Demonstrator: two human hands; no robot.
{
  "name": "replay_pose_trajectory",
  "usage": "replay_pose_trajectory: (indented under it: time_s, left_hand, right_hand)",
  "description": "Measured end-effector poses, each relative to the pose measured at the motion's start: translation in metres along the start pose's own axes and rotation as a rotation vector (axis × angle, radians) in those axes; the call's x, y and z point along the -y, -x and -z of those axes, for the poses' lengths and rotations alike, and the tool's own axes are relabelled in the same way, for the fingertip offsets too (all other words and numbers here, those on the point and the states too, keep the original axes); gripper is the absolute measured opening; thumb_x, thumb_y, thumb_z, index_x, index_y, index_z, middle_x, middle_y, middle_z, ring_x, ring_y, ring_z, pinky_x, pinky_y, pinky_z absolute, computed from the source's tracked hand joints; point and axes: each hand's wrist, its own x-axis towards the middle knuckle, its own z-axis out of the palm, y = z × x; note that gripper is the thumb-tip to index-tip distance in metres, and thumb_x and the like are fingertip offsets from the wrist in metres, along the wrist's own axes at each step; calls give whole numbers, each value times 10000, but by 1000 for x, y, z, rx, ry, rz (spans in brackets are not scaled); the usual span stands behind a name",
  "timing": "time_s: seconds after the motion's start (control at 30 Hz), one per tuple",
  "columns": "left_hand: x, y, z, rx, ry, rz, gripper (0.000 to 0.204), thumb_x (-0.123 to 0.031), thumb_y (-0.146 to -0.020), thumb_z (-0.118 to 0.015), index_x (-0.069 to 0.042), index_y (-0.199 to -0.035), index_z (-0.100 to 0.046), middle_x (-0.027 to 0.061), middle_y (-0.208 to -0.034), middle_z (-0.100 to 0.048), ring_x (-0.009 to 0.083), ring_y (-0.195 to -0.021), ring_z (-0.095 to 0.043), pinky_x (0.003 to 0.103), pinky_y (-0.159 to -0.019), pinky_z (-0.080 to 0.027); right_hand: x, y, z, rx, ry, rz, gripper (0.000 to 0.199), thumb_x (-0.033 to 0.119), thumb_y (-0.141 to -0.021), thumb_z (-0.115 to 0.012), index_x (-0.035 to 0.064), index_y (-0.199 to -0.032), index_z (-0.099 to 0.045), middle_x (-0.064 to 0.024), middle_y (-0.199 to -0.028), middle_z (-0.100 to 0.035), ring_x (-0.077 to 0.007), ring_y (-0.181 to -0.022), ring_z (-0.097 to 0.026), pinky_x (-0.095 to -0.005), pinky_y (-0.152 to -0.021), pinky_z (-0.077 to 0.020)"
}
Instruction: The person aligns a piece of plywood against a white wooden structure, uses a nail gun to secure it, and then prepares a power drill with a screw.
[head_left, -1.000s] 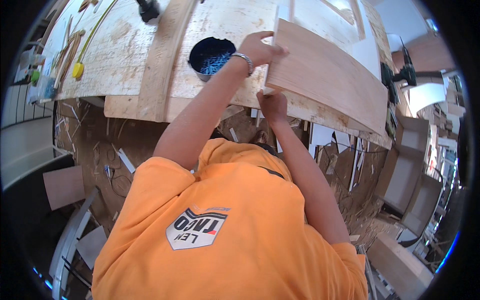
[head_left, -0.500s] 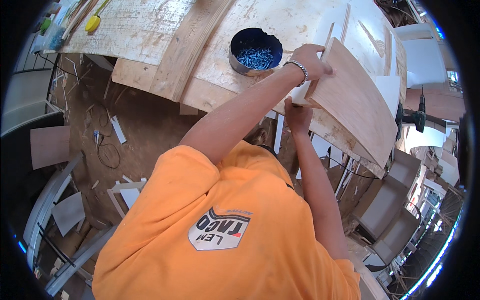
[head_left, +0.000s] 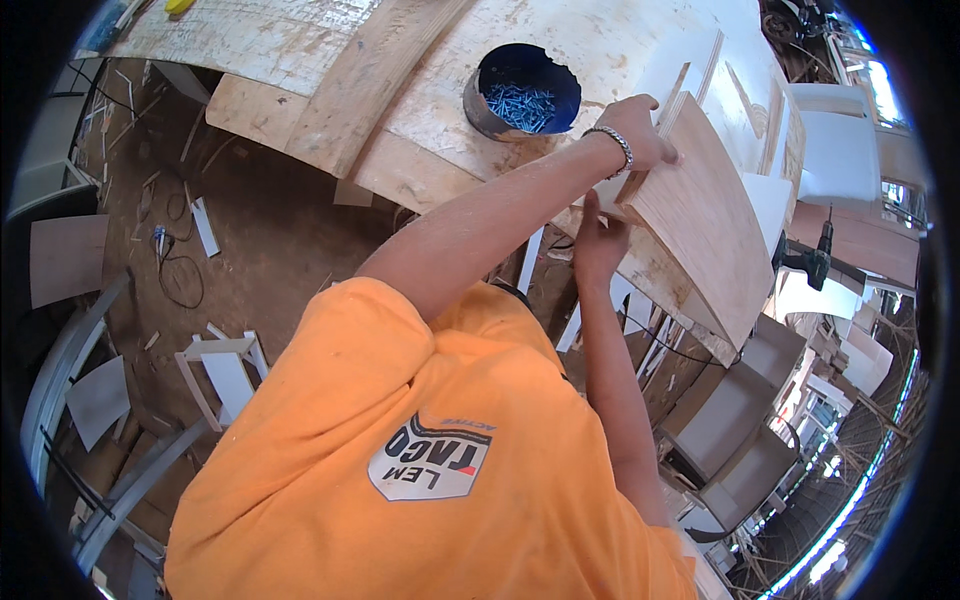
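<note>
A light brown plywood panel (head_left: 710,230) stands tilted on the workbench (head_left: 300,60), raised on its edge. My left hand (head_left: 640,130), with a metal bracelet on the wrist, grips the panel's upper left edge. My right hand (head_left: 598,240) holds the panel's lower near corner from below, fingers pointing up. A round blue tub of screws (head_left: 525,90) sits on the bench just left of my left hand. My orange shirt fills the lower part of the view.
A green cordless drill (head_left: 815,255) lies on a surface to the right. White boards (head_left: 225,370) and a coiled cable (head_left: 180,285) lie on the dusty floor at left. White cabinet parts (head_left: 740,430) stand at lower right.
The panel has been tipped from lying flatter to standing steeper on its edge. Both hands stayed on it, and the view shifted so the bench sits higher and closer.
</note>
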Motion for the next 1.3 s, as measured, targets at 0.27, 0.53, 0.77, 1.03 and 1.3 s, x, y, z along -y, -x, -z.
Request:
replay_pose_trajectory:
  time_s: [0.27,0.53,0.77,1.03,1.3]
  left_hand:
    - [-4,1,11,123,-19,65,894,-506,-652,-910,86,-1273,-659,275,-1234,-685,340,-1156,-681,367,-1010,-524]
    - [-1,-5,6,126,-41,66,745,-496,-649,-909,63,-1116,-753,253,-1095,-741,322,-1004,-733,358,-913,-564]
    - [-6,-6,10,145,-62,91,810,-470,-648,-920,22,-1251,-699,246,-1209,-705,332,-1104,-699,367,-972,-542]
    - [-7,5,11,60,10,-40,930,-416,-662,-918,-67,-1451,-570,248,-1364,-626,356,-1244,-628,390,-1070,-494]
    - [-4,2,10,59,6,-49,933,-422,-659,-916,-71,-1451,-571,244,-1303,-663,348,-1206,-652,389,-1051,-507]
  right_hand:
    - [-15,-9,3,-95,-105,34,359,120,-953,-699,-103,-1206,-576,-204,-1126,-697,-248,-1025,-678,-364,-873,-533]
    - [-21,-11,1,-122,-20,121,270,75,-917,-679,-111,-1109,-636,-226,-1041,-728,-288,-943,-716,-389,-812,-548]
    - [-31,-14,3,-99,40,132,287,138,-952,-714,-85,-1095,-604,-180,-1024,-716,-229,-924,-689,-358,-798,-536]
    - [-37,-15,2,-108,76,155,291,132,-948,-716,-96,-1092,-606,-190,-1023,-719,-241,-932,-693,-362,-809,-535]
    - [-26,-12,0,-148,50,195,240,35,-875,-658,-102,-1071,-671,-253,-994,-739,-367,-925,-735,-452,-786,-547]
